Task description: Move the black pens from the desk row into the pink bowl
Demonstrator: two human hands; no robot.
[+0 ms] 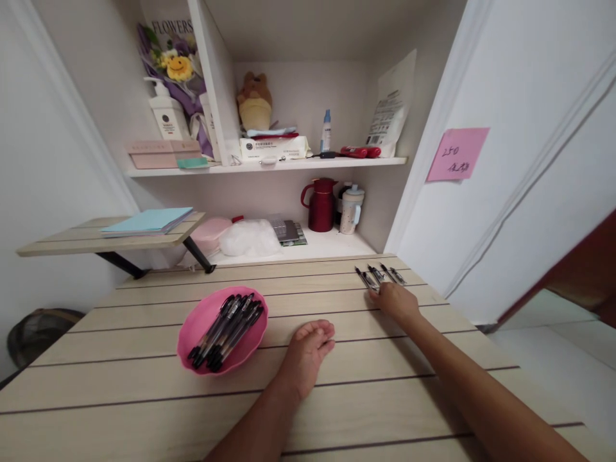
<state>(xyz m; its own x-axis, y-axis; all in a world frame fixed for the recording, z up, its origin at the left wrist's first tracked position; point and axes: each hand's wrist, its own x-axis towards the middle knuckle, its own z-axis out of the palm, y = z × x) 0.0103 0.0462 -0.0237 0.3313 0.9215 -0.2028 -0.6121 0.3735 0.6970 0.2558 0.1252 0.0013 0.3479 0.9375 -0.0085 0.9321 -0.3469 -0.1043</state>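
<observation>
While the left hand [312, 353] is just kinda there over the slatted table [346, 410], fingers loosely curled with nothing visible in it, a pink bowl [196, 321] sits off to its left with a bunch of black pens [231, 330] piled in at a slant. A bit further out, the right hand [395, 301] has its fingertips at the near ends of some loose pens [376, 273] lined up by the table's far edge; can't really tell if it's pinching one, since the hand covers that spot. Over on the left, a raised stand [58, 242] on black legs carries a stack of blue paper [149, 220]. Behind the table, the lower shelf has a puffy white bag [250, 237], plus a dark red jug [321, 205] near a speckled cup [351, 212]. Up top there's a plush toy [255, 102].
</observation>
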